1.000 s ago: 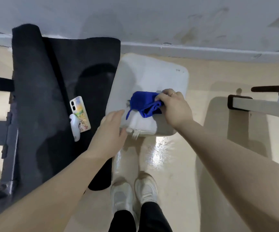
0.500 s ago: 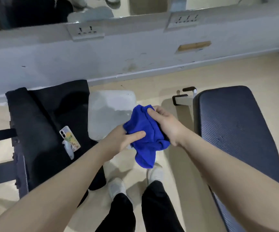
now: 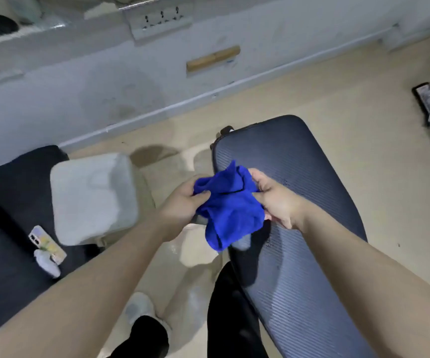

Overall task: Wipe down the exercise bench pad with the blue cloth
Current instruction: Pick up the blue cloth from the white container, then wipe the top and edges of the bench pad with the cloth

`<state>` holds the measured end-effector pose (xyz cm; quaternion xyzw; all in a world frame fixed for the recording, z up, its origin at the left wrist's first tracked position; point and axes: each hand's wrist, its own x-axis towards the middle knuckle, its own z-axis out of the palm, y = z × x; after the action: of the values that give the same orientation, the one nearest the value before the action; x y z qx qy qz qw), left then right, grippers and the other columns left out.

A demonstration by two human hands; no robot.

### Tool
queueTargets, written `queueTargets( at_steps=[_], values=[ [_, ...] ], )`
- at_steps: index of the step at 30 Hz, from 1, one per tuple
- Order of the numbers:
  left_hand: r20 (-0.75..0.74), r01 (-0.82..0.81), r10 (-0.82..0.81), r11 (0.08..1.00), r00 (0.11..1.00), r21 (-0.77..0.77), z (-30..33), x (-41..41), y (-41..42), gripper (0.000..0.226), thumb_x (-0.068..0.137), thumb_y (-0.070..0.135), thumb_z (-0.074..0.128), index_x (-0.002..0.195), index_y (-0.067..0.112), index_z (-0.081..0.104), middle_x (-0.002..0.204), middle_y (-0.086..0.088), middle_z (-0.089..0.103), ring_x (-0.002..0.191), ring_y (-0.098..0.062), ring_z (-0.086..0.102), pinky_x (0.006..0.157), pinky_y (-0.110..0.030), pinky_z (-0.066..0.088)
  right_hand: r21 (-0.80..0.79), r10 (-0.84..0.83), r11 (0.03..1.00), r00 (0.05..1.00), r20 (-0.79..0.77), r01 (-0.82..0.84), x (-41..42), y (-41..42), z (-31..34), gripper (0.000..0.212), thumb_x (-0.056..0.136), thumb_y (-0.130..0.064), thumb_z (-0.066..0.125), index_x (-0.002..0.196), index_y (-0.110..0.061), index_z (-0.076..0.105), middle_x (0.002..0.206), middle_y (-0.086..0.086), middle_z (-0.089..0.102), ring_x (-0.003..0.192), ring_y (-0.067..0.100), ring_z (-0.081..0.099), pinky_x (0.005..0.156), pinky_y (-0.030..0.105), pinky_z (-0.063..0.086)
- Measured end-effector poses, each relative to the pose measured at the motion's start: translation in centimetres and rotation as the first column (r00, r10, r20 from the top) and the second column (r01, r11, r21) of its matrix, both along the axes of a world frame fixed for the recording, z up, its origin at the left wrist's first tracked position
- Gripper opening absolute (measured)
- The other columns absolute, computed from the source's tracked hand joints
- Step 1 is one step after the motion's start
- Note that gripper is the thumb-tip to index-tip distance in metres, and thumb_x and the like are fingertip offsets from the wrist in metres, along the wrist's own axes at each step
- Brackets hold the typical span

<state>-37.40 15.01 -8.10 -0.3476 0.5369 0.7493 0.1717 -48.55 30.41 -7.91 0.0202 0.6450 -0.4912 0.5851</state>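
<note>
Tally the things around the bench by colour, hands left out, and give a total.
Blue: 1, the blue cloth.
Navy: 1, the exercise bench pad.
White: 2, the white cushion and the small white item beside the phone.
Black: 1, the black mat.
Multicoloured: 1, the phone.
Total: 6.

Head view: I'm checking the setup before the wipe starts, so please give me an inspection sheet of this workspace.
Surface: dark ribbed bench pad, small specks on it.
Job's things: blue cloth, bunched, held above the pad's near-left edge.
Clutter: phone on black mat; white stool.
Grippers: left hand and right hand both grip the cloth.
Cables: nothing seen.
Surroundings: wall sockets, beige floor.
</note>
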Motion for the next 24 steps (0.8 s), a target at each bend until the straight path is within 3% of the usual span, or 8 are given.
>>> queueTargets(
  at_steps=[3, 7, 11, 14, 18, 21, 22, 24],
  values=[
    [-0.05, 0.07, -0.07, 0.997, 0.996, 0.01, 1.2, -5.2, 2.5, 0.041, 0.087, -0.014, 0.04, 0.087, 0.014, 0.069, 0.074, 0.011, 0.071, 0.071, -0.007, 0.066, 0.06, -0.018, 0.054, -0.133, -0.218, 0.968, 0.975, -0.037, 0.212, -4.3, 3.2, 0.4, 0.063, 0.085, 0.022, 0.034, 0.06, -0.026, 0.067, 0.083, -0.009, 0.067, 0.071, 0.012, 0.062, 0.062, 0.025, 0.047],
    [-0.087, 0.125, -0.119, 0.989, 0.989, 0.075, 2.2, -11.6, 5.1, 0.037, 0.06, 0.001, 0.043, 0.077, 0.011, 0.074, 0.095, 0.001, 0.067, 0.096, -0.02, 0.062, 0.088, -0.034, 0.053, -0.195, -0.434, 0.88, 0.9, 0.038, 0.432, -9.7, 6.5, 0.5, 0.036, 0.062, 0.009, 0.04, 0.046, -0.012, 0.064, 0.112, -0.002, 0.062, 0.097, 0.028, 0.058, 0.086, 0.037, 0.045],
    [0.026, 0.079, -0.078, 0.996, 0.997, -0.037, 1.6, -16.7, 8.6, 0.024, 0.088, 0.027, 0.056, 0.076, 0.011, 0.068, 0.086, 0.002, 0.065, 0.085, -0.018, 0.06, 0.081, -0.029, 0.051, -0.182, -0.543, 0.816, 0.835, 0.087, 0.549, -12.2, 8.8, -0.7, 0.03, 0.072, -0.02, 0.048, 0.045, -0.008, 0.056, 0.104, 0.005, 0.064, 0.098, 0.029, 0.055, 0.084, 0.039, 0.043],
    [0.018, 0.045, -0.042, 0.97, 0.999, -0.237, -0.3, -18.9, 10.6, 0.024, 0.087, 0.001, 0.058, 0.099, 0.022, 0.056, 0.09, 0.002, 0.058, 0.082, -0.016, 0.057, 0.073, -0.023, 0.049, -0.146, -0.474, 0.877, 0.873, -0.111, 0.458, -11.7, 8.9, -1.7, 0.012, 0.078, -0.019, 0.061, 0.07, -0.012, 0.056, 0.094, 0.01, 0.059, 0.087, 0.028, 0.055, 0.072, 0.038, 0.045],
    [0.159, -0.286, 0.265, 0.95, 0.951, 0.124, -1.9, -20.4, 11.5, 0.04, 0.089, -0.012, 0.038, 0.123, 0.008, 0.047, 0.099, -0.009, 0.058, 0.08, -0.017, 0.059, 0.063, -0.023, 0.052, -0.109, -0.463, 0.885, 0.882, -0.092, 0.453, -11.7, 9.6, -2.8, 0.055, 0.082, 0.0, 0.065, 0.126, -0.022, 0.04, 0.111, 0.004, 0.057, 0.1, 0.019, 0.059, 0.084, 0.028, 0.05],
    [0.146, -0.273, 0.237, 0.902, 0.961, 0.335, -2.4, -20.5, 11.8, 0.034, 0.092, -0.009, 0.034, 0.121, 0.001, 0.049, 0.101, -0.012, 0.061, 0.085, -0.019, 0.062, 0.066, -0.023, 0.057, -0.142, -0.386, 0.918, 0.915, -0.116, 0.37, -12.1, 9.6, -2.8, 0.051, 0.084, 0.0, 0.062, 0.126, -0.022, 0.044, 0.122, 0.002, 0.055, 0.107, 0.017, 0.057, 0.091, 0.031, 0.049],
    [0.097, -0.224, 0.206, 0.943, 0.974, 0.248, -2.8, -20.7, 11.8, 0.035, 0.093, -0.007, 0.037, 0.124, 0.004, 0.047, 0.102, -0.008, 0.061, 0.086, -0.018, 0.062, 0.068, -0.023, 0.056, -0.137, -0.355, 0.933, 0.915, -0.192, 0.333, -12.3, 9.3, -3.0, 0.048, 0.085, 0.003, 0.058, 0.125, -0.022, 0.045, 0.122, 0.0, 0.055, 0.11, 0.018, 0.056, 0.094, 0.033, 0.048],
    [-0.036, 0.009, -0.02, 0.956, 0.999, -0.292, -3.8, -21.2, 11.1, 0.043, 0.09, -0.002, 0.047, 0.13, 0.011, 0.045, 0.109, -0.002, 0.06, 0.098, -0.02, 0.06, 0.083, -0.025, 0.05, -0.011, -0.2, 0.974, 0.843, -0.5, 0.225, -13.4, 8.9, -4.1, 0.048, 0.084, 0.005, 0.052, 0.123, -0.021, 0.048, 0.122, -0.005, 0.055, 0.115, 0.019, 0.054, 0.1, 0.035, 0.043]
  ],
)
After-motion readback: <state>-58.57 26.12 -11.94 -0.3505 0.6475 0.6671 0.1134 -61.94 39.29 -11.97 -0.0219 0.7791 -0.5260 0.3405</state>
